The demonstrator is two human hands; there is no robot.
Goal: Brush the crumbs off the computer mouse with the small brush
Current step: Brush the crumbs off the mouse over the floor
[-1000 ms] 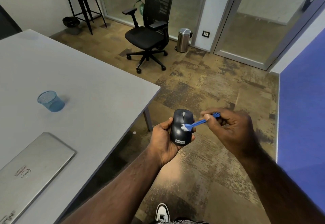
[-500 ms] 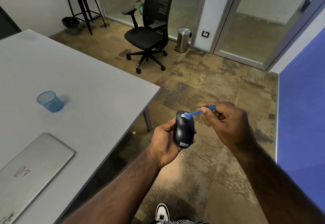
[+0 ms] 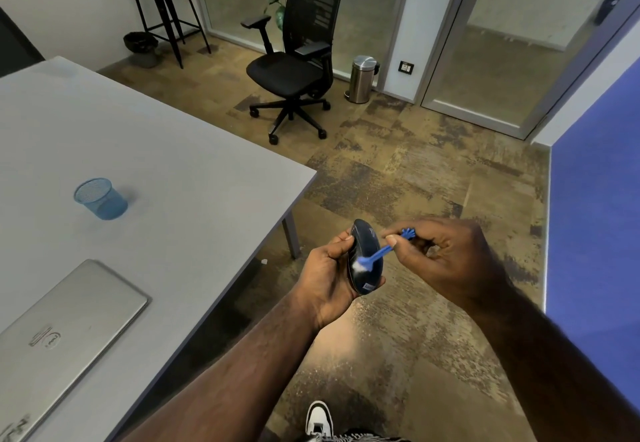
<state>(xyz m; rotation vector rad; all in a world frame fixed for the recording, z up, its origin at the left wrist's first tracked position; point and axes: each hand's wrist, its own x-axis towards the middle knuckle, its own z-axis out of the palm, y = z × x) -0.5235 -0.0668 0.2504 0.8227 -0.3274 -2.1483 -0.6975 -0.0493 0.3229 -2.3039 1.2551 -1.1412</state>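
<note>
My left hand grips a black computer mouse from the left and underneath, holding it in the air past the table's right edge and tilted onto its side. My right hand pinches a small blue brush by its handle. The white bristles touch the lower middle of the mouse's back. A pale label shows at the mouse's near end. No crumbs are visible at this scale.
A grey table lies to my left with a blue mesh cup and a closed silver laptop. A black office chair and steel bin stand further away. A blue wall is on my right.
The mouse has rolled from flat onto its side in my left hand. The brush head went from mid-back up to the far tip, then down to the lower back.
</note>
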